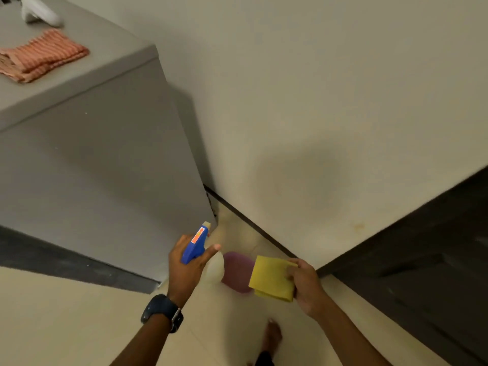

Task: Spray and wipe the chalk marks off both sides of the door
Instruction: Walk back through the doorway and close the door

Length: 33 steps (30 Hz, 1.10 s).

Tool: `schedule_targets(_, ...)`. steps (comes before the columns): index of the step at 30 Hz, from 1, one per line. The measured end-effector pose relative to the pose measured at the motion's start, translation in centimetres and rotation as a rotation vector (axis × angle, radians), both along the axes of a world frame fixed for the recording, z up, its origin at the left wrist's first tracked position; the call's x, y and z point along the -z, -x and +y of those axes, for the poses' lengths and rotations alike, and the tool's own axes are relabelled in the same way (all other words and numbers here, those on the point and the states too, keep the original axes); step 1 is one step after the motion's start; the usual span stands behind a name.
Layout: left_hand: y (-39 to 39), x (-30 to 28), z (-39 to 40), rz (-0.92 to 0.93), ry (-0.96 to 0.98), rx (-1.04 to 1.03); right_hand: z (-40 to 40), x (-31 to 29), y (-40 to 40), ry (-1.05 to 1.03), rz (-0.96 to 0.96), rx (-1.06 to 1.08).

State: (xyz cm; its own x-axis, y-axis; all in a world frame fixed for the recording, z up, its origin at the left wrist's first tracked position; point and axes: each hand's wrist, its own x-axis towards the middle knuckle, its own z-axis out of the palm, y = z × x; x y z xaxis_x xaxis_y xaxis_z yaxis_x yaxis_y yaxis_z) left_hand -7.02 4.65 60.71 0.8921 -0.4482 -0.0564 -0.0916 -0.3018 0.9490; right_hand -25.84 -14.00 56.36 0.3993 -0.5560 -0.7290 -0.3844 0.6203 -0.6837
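Pale tiled floor (66,320) is running under everything, w/ a cream wall (303,88) rising beyond it. Nearest the camera, a bare foot (272,336) is standing on the tiles btwn the two forearms. The left wrist is wearing a dark watch (162,311).

Left hand (186,265) is gripping the spray bottle (203,249) around its neck, fingers curled under the blue trigger head, index finger stretching out beside it; the nozzle is pointing away, up toward the corner, and the whitish bottle body is hanging below the hand. Right hand (305,285) is pinching a folded yellow cloth (272,278), thumb on top, fingers behind. The two hands are sitting near each other but apart.

Just past them, a pink-purple object (236,270) is lying on the floor, blurred, partly hidden by bottle and cloth. At right, the dark door (422,260) is filling the lower right corner, its edge meeting the wall; can't tell any chalk marks on it.

Further left, a grey cabinet (92,167) is standing against the wall. On its top, an orange striped cloth (39,56) is lying folded, and a white object (39,11) is sitting behind it at the frame edge.
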Motion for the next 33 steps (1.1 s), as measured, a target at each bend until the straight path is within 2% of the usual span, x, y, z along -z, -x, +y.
schedule_targets(3,-3.2,4.0,-1.8,0.068,-0.021,0.049,0.0,4.6,-2.8,-0.038,0.079,-0.010)
schedule_targets(7,-6.8,10.7,-4.3,0.025,-0.082,0.108,-1.4,11.8,-6.4,-0.055,0.195,-0.007)
schedule_targets(16,-12.5,28.8,-6.3,0.084,-0.074,0.199,-2.5,30.2,-11.1,-0.091,0.330,-0.040)
schedule_targets(20,-13.3,37.8,-7.1,0.088,-0.069,0.266,-1.4,39.9,-11.4,-0.082,0.381,0.049)
schedule_targets(27,-13.4,52.1,-8.9,0.102,-0.061,0.338,-0.2,55.2,-12.7,-0.090,0.371,0.112)
schedule_targets(33,-13.6,59.6,-8.6,0.080,-0.062,0.375,-0.8,63.8,-15.2,-0.042,0.362,0.059)
